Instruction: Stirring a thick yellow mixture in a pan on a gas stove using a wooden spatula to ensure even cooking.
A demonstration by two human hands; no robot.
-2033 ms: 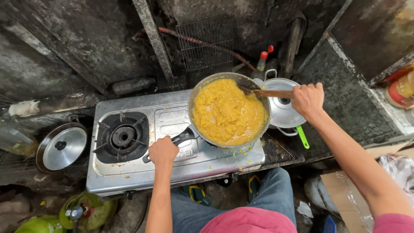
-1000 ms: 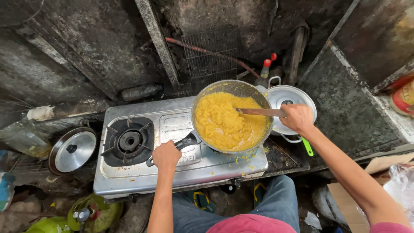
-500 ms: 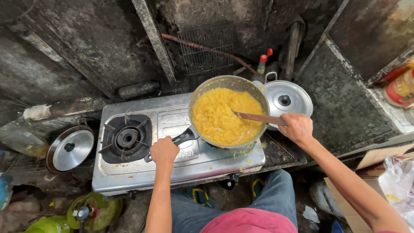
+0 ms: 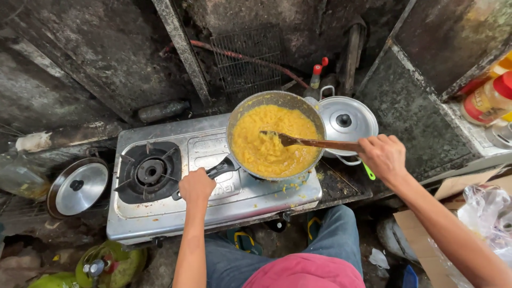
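Pan (image 4: 250, 109): round metal pan on the right burner of a two-burner steel stove (image 4: 160, 213). It holds a thick yellow mash (image 4: 261, 149) that nearly covers the base. Its dark handle (image 4: 221, 169) points toward the near left.

Left hand (image 4: 196, 186): closed around the near end of the pan handle, steadying the pan.

Right hand (image 4: 384, 156): closed around the end of a wooden spatula (image 4: 314, 142). The blade lies in the mash near the middle of the pan, and the shaft crosses the right rim.

Left burner (image 4: 149, 172): bare and unlit, as far as can be seen.

Covered pot (image 4: 344, 121): has a metal lid and sits just right of the pan, touching or nearly touching its rim. A green handle shows below it.

Loose lid (image 4: 80, 186): leans to the left of the stove.

Red-capped bottles (image 4: 316, 74): stand against the far wall, beside a wire rack (image 4: 248, 61).

Gas cylinder (image 4: 109, 264): green, on the floor near the stove's left corner.

Risks, as judged:
- The pan overhangs the stove's near right edge, so a hard push with the spatula could tip or slide it if the left hand's hold slackens.
- Crumbs already lie on the stove top, so vigorous stirring would throw more mash over the rim.
- The right forearm passes close to the covered pot, so a wide sweep could knock it.
- Mash left unmoved could catch on the base.
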